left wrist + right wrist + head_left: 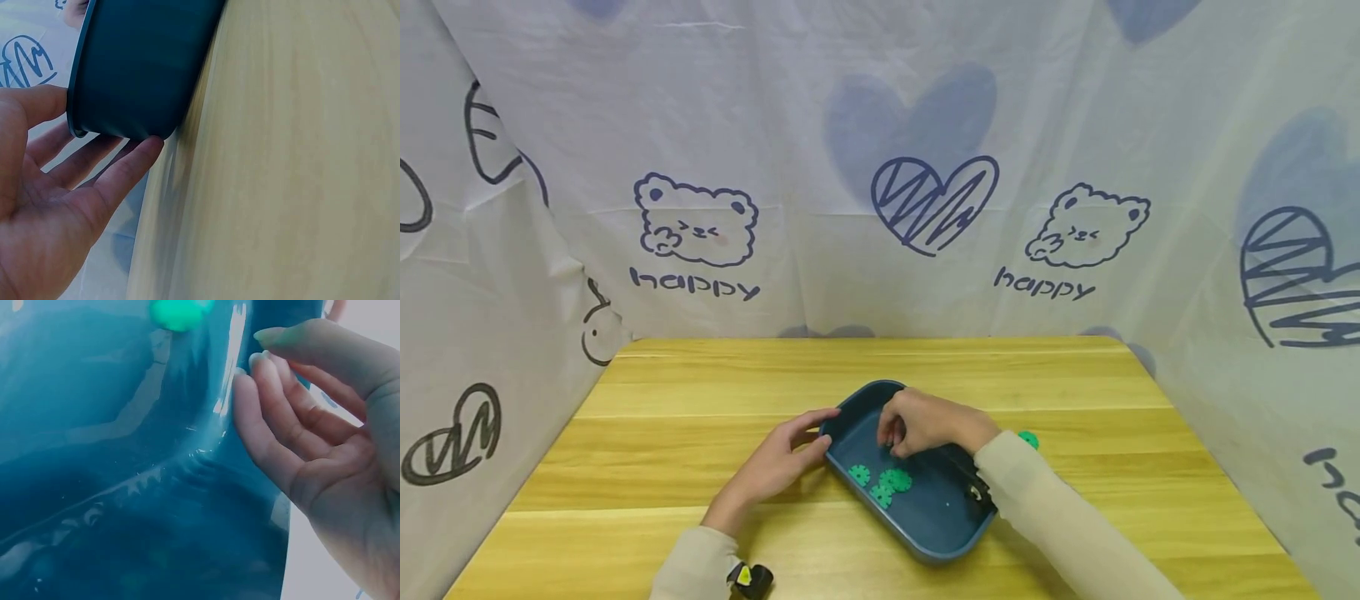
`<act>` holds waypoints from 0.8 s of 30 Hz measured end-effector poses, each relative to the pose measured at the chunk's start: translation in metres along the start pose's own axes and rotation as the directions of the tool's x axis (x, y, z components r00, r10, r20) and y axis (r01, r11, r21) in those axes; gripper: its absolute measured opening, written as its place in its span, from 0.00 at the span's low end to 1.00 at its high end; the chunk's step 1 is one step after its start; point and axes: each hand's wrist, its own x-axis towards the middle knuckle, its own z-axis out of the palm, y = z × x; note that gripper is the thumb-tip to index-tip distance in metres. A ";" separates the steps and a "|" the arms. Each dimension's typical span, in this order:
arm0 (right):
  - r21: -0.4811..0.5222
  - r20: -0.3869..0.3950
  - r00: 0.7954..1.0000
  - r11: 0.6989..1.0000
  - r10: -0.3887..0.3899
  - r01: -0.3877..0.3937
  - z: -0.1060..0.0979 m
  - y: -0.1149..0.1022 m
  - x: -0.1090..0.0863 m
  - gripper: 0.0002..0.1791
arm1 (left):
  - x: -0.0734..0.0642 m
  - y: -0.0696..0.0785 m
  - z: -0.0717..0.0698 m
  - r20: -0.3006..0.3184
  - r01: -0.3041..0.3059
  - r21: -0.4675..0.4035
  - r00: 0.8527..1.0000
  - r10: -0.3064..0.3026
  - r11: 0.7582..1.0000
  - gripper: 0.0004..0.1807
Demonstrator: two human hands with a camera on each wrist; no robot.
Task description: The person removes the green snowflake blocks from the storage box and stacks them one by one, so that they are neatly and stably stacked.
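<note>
A dark blue rectangular tray (936,542) with rounded corners sits at an angle on the table. Several small green notched discs (896,481) lie on its floor near the left long side. My left hand (781,454) touches the outside of the tray's far-left corner, its thumb at the rim. In the left wrist view, that hand's fingers lie fairly straight against the outer wall. My right hand (925,422) reaches inside the tray above the far part of its floor. In the right wrist view, its fingers are loosely bent, with nothing visible between fingertips and thumb.
Another green disc (1028,439) lies on the wooden table (715,392) right of the tray, partly hidden by my right sleeve. A patterned white cloth (820,283) hangs behind the table and along both sides. Dark wrist devices show at both cuffs.
</note>
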 end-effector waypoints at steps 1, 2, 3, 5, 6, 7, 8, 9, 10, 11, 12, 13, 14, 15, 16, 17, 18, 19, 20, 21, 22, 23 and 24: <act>0.003 0.004 1.000 1.000 0.004 -0.004 -0.001 -0.001 -0.001 0.09 | 0.000 0.000 0.000 -0.002 0.000 -0.001 1.000 0.000 1.000 0.26; 0.002 0.009 1.000 1.000 0.009 -0.009 -0.002 -0.002 -0.002 0.09 | 0.000 -0.001 0.000 -0.003 0.001 -0.002 1.000 -0.001 1.000 0.26; -0.005 0.018 1.000 1.000 0.014 -0.013 -0.002 -0.002 -0.003 0.09 | 0.000 -0.001 0.000 -0.004 0.000 -0.001 1.000 0.000 1.000 0.26; -0.013 0.041 0.999 0.999 0.030 -0.029 -0.002 -0.003 -0.005 0.10 | 0.000 -0.002 0.000 -0.006 -0.004 0.002 1.000 0.004 1.000 0.26; -0.019 0.055 0.998 0.999 0.036 -0.035 -0.002 -0.003 -0.006 0.10 | 0.000 -0.002 0.000 -0.004 -0.005 0.003 1.000 0.005 1.000 0.26; -0.021 0.070 0.997 0.999 0.040 -0.039 -0.001 -0.003 -0.007 0.10 | 0.000 -0.002 0.000 -0.003 -0.008 0.006 1.000 0.008 1.000 0.25; -0.024 0.084 0.995 0.999 0.044 -0.042 0.000 -0.004 -0.008 0.10 | 0.000 -0.002 0.000 -0.001 -0.009 0.010 1.000 0.009 1.000 0.25; -0.025 0.099 0.994 0.999 0.045 -0.043 0.000 -0.004 -0.009 0.10 | 0.000 -0.002 0.001 0.000 -0.009 0.013 1.000 0.009 1.000 0.25; -0.023 0.114 0.992 0.999 0.047 -0.044 0.001 -0.005 -0.009 0.09 | 0.000 -0.002 0.001 -0.001 -0.008 0.014 1.000 0.009 1.000 0.25; -0.021 0.128 0.991 0.999 0.049 -0.047 0.002 -0.006 -0.010 0.09 | 0.000 -0.002 0.001 -0.004 -0.004 0.015 1.000 0.004 1.000 0.25; -0.021 0.141 0.989 0.999 0.050 -0.048 0.003 -0.006 -0.010 0.09 | 0.000 -0.002 0.001 -0.007 0.002 0.012 1.000 -0.002 1.000 0.25; -0.016 0.154 0.987 0.999 0.054 -0.052 0.003 -0.007 -0.010 0.09 | 0.000 -0.002 0.001 -0.010 0.008 0.010 1.000 -0.008 1.000 0.24; -0.020 0.166 0.985 0.998 0.057 -0.055 0.004 -0.009 -0.011 0.10 | 0.000 -0.001 0.001 -0.013 0.013 0.011 1.000 -0.013 1.000 0.24; -0.023 0.179 0.982 0.998 0.059 -0.055 0.004 -0.010 -0.011 0.10 | 0.000 -0.001 0.001 -0.014 0.018 0.010 1.000 -0.018 1.000 0.24; -0.029 0.191 0.980 0.998 0.060 -0.056 0.005 -0.012 -0.011 0.10 | 0.000 -0.001 0.001 -0.014 0.016 0.015 1.000 -0.016 1.000 0.24; -0.036 0.205 0.977 0.998 0.062 -0.056 0.006 -0.014 -0.011 0.10 | 0.000 -0.001 0.002 -0.013 0.018 0.015 1.000 -0.018 1.000 0.24; -0.043 0.219 0.974 0.998 0.063 -0.055 0.006 -0.016 -0.011 0.10 | -0.001 -0.001 0.002 -0.011 0.015 0.016 1.000 -0.015 1.000 0.24; -0.053 0.234 0.970 0.997 0.066 -0.054 0.007 -0.017 -0.010 0.10 | -0.001 -0.001 0.002 -0.009 0.013 0.019 1.000 -0.012 1.000 0.24; -0.069 0.250 0.966 0.996 0.071 -0.055 0.007 -0.019 -0.010 0.10 | -0.001 -0.002 0.002 -0.006 0.009 0.023 1.000 -0.009 1.000 0.25; -0.083 0.265 0.961 0.995 0.078 -0.057 0.008 -0.021 -0.009 0.11 | -0.001 -0.002 0.002 -0.003 0.004 0.022 1.000 -0.004 1.000 0.25; -0.103 0.277 0.957 0.993 0.085 -0.059 0.009 -0.022 -0.009 0.11 | -0.001 -0.002 0.002 -0.001 0.000 0.023 1.000 0.000 1.000 0.25; -0.117 0.287 0.953 0.991 0.094 -0.062 0.010 -0.024 -0.009 0.11 | 0.000 -0.002 0.002 0.000 0.001 0.019 1.000 -0.001 1.000 0.25; -0.133 0.295 0.950 0.989 0.102 -0.065 0.011 -0.025 -0.008 0.11 | -0.001 -0.003 0.002 0.004 -0.003 0.020 1.000 0.003 1.000 0.25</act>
